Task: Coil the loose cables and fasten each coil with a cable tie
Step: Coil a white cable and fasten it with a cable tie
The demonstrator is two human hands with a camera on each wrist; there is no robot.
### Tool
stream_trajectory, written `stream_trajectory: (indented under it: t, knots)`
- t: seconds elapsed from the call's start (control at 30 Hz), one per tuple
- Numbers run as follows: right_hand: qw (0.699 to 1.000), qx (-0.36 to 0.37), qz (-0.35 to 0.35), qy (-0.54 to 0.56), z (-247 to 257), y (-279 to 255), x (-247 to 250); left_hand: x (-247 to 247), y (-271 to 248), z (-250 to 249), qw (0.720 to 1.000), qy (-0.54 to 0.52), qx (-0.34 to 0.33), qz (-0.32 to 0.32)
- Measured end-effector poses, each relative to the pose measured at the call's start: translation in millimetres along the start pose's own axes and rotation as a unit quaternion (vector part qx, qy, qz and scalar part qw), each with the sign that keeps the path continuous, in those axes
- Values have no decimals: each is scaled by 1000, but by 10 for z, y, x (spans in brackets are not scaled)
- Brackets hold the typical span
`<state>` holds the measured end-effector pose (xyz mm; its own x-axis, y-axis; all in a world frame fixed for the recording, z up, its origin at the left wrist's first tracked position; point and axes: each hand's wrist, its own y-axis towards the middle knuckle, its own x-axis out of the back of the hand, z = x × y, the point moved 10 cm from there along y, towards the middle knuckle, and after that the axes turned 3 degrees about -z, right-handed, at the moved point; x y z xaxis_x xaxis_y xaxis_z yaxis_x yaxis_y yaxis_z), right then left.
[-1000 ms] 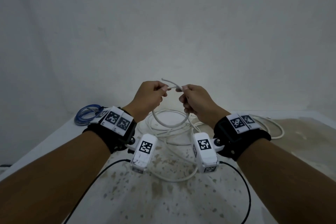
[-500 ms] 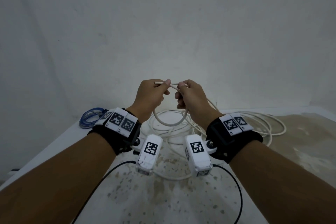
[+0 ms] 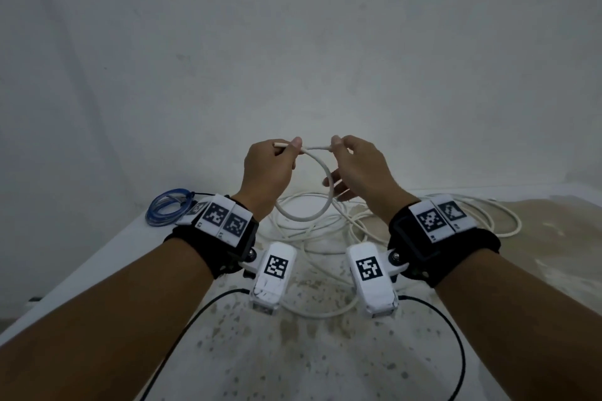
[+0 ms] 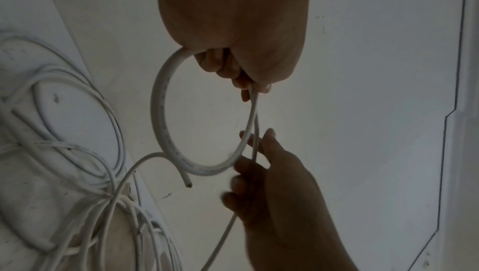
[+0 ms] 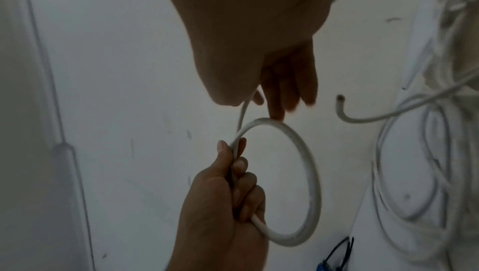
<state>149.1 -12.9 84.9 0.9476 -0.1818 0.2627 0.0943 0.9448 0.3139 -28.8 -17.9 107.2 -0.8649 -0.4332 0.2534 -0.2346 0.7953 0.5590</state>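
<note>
Left hand [image 3: 268, 169] gripping a thick white cable [image 3: 321, 166] bent into 1 loop, right hand [image 3: 360, 169] pinching its top, slack piled on the stained white table [image 3: 325, 368], blue coiled cable [image 3: 167, 210] at its far-left corner.

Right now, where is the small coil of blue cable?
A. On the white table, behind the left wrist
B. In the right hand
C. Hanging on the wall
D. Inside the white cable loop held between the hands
A: the head view shows the small coil of blue cable lying on the white table, behind the left wrist, with neither hand touching it.
</note>
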Motion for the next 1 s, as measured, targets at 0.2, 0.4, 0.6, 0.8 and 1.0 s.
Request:
stream_trajectory:
  t: [0.2, 0.4, 0.6, 0.8, 1.0]
  knots:
    - [926, 181, -149, -297, 496, -3, 257, -50, -14, -161, 997, 24, -67, 33]
    - [993, 99, 64, -12, 235, 54, -106, -39, -74, -273, 993, 19, -112, 36]
    - [987, 34, 138, 76, 98, -50, -205, -87, -117, -217, 994, 19, -106, 36]
    - [978, 50, 193, 54, 97, -97, -321, -108, -102, -78, 999, -18, -32, 35]
    - [975, 30, 201, 93, 23, -116, -342, -214, -142, 106, 977, -150, 112, 101]
